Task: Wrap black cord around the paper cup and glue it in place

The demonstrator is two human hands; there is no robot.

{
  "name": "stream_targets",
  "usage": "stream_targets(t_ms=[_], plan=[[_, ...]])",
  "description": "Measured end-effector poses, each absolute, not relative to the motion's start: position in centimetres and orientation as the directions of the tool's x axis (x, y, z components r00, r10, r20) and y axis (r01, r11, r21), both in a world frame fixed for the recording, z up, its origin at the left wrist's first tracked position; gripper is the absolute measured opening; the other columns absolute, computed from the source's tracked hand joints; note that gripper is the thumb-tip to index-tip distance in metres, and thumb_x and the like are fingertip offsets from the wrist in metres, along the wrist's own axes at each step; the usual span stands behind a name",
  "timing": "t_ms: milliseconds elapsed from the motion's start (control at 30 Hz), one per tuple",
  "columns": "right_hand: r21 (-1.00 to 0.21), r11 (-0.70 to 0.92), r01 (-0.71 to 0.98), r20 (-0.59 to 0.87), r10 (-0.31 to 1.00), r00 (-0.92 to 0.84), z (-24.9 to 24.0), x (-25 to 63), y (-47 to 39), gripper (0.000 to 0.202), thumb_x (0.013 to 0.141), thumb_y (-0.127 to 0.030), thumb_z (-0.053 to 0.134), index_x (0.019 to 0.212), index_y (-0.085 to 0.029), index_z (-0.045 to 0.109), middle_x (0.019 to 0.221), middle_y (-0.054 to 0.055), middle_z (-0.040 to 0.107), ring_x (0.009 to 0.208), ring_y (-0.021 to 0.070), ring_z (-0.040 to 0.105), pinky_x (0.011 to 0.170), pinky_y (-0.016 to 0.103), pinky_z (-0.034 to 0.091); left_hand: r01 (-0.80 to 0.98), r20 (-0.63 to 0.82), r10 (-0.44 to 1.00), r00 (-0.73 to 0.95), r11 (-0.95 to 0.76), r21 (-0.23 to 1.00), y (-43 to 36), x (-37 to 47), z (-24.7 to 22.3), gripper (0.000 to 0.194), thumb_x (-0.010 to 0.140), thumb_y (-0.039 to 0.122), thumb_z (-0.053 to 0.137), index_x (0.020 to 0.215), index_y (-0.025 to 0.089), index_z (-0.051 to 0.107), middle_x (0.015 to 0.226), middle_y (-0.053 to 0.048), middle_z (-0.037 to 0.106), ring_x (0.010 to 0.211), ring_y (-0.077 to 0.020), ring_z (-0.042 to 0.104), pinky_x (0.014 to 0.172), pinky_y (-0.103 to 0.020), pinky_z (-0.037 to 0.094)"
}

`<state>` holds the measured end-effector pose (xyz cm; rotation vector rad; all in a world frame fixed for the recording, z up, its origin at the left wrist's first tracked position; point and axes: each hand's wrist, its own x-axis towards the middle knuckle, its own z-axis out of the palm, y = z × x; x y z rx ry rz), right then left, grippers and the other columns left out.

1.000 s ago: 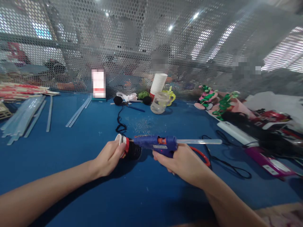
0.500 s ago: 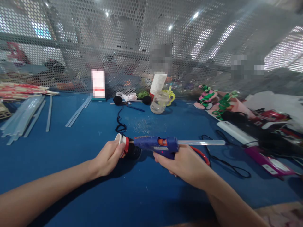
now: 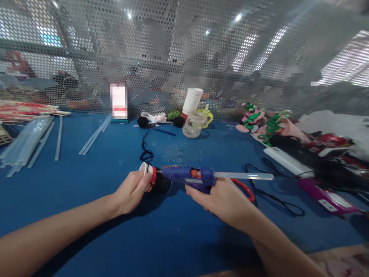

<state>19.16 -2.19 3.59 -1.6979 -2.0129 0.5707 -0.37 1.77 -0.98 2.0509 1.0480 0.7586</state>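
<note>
My left hand (image 3: 131, 192) is closed around the white end of a paper cup (image 3: 153, 177), which lies tilted on its side. A red band shows on the cup, and black yarn covers its far part. My right hand (image 3: 220, 196) is wrapped round the handle of a blue hot glue gun (image 3: 187, 176). The gun's nozzle is at the cup, by the edge of the black yarn; whether it touches cannot be made out. A clear glue stick (image 3: 245, 176) sticks out of the gun's back. From the cup a black yarn strand (image 3: 146, 154) runs to a black ball (image 3: 142, 122).
Glue sticks (image 3: 24, 140) lie at the left. At the back stand a lit phone (image 3: 119, 102), stacked paper cups (image 3: 192, 99) and a clear plastic cup (image 3: 193, 125). A power strip (image 3: 325, 194), cables and craft flowers (image 3: 272, 129) occupy the right.
The glue gun has shifted very slightly left with my right hand. My left hand and the cup stay in nearly the same place.
</note>
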Motion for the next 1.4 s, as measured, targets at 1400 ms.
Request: stream_targets(t_ms=[1400], plan=[[-0.498, 0.262, 0.827, 0.142, 0.965, -0.221, 3.6, 19.5, -2.5, 0.018, 0.068, -0.021, 0.046, 0.052, -0.017, 0.051, 0.041, -0.004, 0.047, 0.039, 0.0096, 0.044, 0.040, 0.021, 0.034, 0.469, 0.238, 0.806, 0.542, -0.525, 0.710, 1.8, -0.8, -1.2, 0.035, 0.084, 0.025, 0.019, 0.055, 0.017, 0.036, 0.055, 0.002, 0.040, 0.052, -0.0102, 0.035, 0.053, -0.024, 0.030]])
